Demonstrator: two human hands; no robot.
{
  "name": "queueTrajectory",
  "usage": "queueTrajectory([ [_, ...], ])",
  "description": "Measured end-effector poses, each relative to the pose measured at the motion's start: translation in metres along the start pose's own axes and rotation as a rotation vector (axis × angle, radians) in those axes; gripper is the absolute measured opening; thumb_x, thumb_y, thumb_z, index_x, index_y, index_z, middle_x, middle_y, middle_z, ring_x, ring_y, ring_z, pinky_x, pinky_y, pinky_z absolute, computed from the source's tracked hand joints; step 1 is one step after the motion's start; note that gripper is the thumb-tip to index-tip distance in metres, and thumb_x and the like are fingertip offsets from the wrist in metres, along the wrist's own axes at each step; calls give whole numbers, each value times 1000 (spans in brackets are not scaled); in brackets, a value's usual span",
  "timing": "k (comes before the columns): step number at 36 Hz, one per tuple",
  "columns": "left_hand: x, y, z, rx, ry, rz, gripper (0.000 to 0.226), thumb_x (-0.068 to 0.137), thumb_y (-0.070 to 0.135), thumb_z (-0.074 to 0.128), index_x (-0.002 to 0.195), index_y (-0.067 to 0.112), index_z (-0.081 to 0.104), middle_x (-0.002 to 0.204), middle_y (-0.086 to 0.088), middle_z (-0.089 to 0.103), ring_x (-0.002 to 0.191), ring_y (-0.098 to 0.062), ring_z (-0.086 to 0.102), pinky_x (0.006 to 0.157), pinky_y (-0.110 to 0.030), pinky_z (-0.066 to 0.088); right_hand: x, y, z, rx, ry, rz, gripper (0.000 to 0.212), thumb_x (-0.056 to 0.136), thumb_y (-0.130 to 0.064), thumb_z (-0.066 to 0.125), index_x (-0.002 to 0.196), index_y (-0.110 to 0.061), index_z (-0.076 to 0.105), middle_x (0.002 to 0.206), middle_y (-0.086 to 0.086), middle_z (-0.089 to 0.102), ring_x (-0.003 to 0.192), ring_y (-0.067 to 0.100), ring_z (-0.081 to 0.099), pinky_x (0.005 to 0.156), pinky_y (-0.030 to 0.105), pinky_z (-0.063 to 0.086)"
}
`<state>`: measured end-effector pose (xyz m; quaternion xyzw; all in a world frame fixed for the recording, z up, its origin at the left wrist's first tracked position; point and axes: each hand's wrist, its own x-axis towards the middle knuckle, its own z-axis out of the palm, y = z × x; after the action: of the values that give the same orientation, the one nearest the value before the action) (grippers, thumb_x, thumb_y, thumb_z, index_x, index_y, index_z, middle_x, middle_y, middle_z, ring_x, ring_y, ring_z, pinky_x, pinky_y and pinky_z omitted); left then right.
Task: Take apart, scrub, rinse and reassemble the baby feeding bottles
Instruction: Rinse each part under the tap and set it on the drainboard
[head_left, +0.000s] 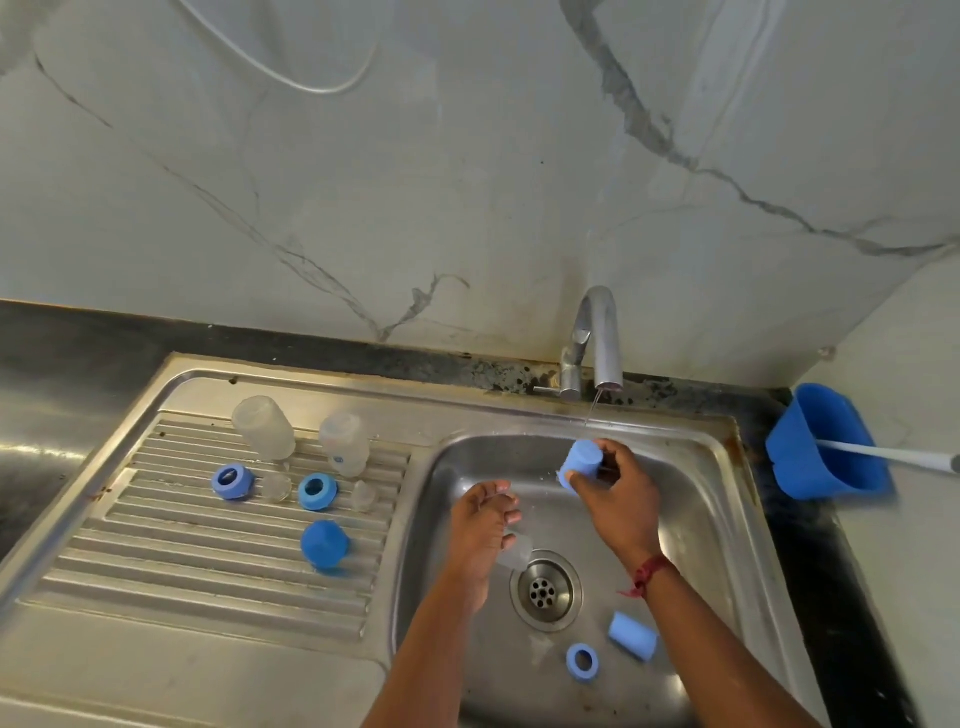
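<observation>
Clear plastic first: two bottle bodies (263, 427) (345, 443) stand mouth-down on the ribbed draining board (208, 566), well to the left of my left hand. In front of them lie two blue screw rings (232, 481) (317, 490), each with a clear teat (277, 487) (363, 495) just to its right, and one blue cap (324, 544) nearer to me.

My left hand (480, 530) is low in the sink basin (691, 519), fingers curled together around a clear piece (516, 554), probably a teat; blur prevents certainty. It sits just beyond the drain (544, 591).

My right hand (615, 493) is up and to the right of the left, clamped on a blue cap (581, 463). The cap's long axis tilts up and back toward the tap (597, 338). The thin water stream (592, 410) falls just beyond and slightly right of the cap; I cannot tell whether it touches.

Judgement: this is rinsing, and the right hand is the nearer to the stream. A small shift away from me should bring the cap under it.

Below my right forearm, a third blue ring (582, 661) and another blue cap (632, 635) lie on the basin floor, seemingly unrinsed.
</observation>
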<state>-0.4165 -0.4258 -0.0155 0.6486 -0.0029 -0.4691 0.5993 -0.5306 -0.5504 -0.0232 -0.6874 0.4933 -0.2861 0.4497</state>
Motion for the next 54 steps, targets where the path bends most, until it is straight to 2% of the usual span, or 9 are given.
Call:
queueTrajectory([
  [12,-52,-5,-29,-64,-84,59,34,83,27,67,116,21,66,108,5,72,108,-13,65,90,-38,48,-59,-11,-15,284,-255,293,23,85,-15,76,106,-14,67,88,4,73,70,15,66,61,27,53],
  [16,-68,-4,-44,-70,-30,70,20,94,19,62,114,19,67,109,2,72,103,-13,65,82,-33,48,-75,-9,-12,-107,-132,157,32,71,-19,85,95,-25,66,83,-8,70,74,6,65,68,21,48],
  [21,-91,-2,-58,-38,-4,99,22,83,31,70,103,23,68,102,2,72,97,-13,66,79,-31,46,-99,-15,-7,-19,-139,125,34,75,-11,82,103,-20,66,90,-5,73,76,4,67,63,8,48],
  [24,-102,0,-64,-13,14,115,17,91,27,66,107,24,67,109,-1,73,103,-16,68,81,-33,47,-111,-21,-2,-32,-124,63,35,75,-12,81,105,-22,65,94,-5,72,77,0,65,61,3,42],
  [31,-112,20,-94,-199,96,221,15,91,7,62,104,15,64,94,-9,73,81,-17,68,69,-30,49,-128,-53,30,63,-109,-83,39,75,-7,82,109,-17,66,98,-4,69,80,-2,65,64,1,44],
  [34,-114,34,-115,-287,142,283,14,91,4,60,100,13,64,85,-8,71,72,-17,67,67,-30,49,-136,-72,51,98,-127,-141,40,74,-5,81,106,-23,65,98,-8,70,82,-8,64,67,4,47],
  [39,-106,57,-166,-356,283,303,12,89,6,64,98,14,65,88,-11,71,77,-21,67,68,-32,50,-151,-102,90,86,-230,-214,49,72,-7,81,103,-37,59,102,-11,68,82,5,68,73,20,55],
  [48,-78,83,-260,-282,373,239,5,92,14,64,92,17,68,90,-5,70,88,-19,65,72,-33,44,-172,-135,182,-82,-410,-315,47,75,-12,78,120,-17,65,112,-10,62,94,12,65,77,11,51],
  [54,-55,98,-303,-271,388,239,9,94,12,59,93,19,65,89,-5,68,83,-18,65,69,-31,44,-176,-138,236,-241,-479,-316,42,78,-18,68,119,-23,64,115,-7,64,100,13,61,87,25,48],
])
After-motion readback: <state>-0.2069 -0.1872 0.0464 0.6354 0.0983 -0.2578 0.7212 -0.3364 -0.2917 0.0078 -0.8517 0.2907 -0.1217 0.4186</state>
